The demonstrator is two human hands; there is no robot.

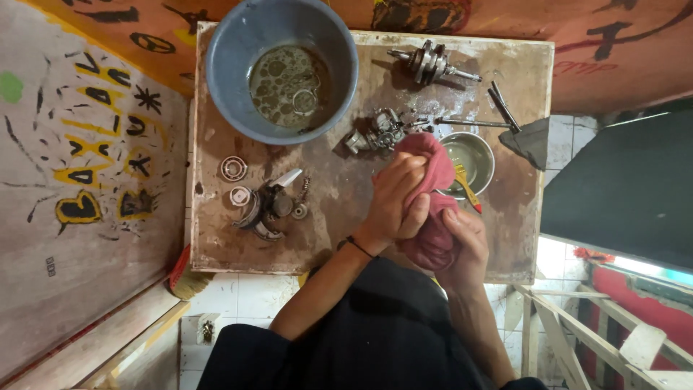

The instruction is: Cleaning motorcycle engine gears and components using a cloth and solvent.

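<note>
We see our left hand (395,206) curled shut above the right hand (462,242), both clasping the red rag (432,191), forearms angled inward.

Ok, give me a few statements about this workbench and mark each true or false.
1. Both hands grip a red rag. True.
2. The big blue basin is dry and empty. False: it holds murky, oily liquid.
3. A crankshaft lies at the far edge of the board. True.
4. The small metal bowl sits left of the basin. False: it is to the right, beside the rag.
5. A black band is on the left wrist. True.
</note>
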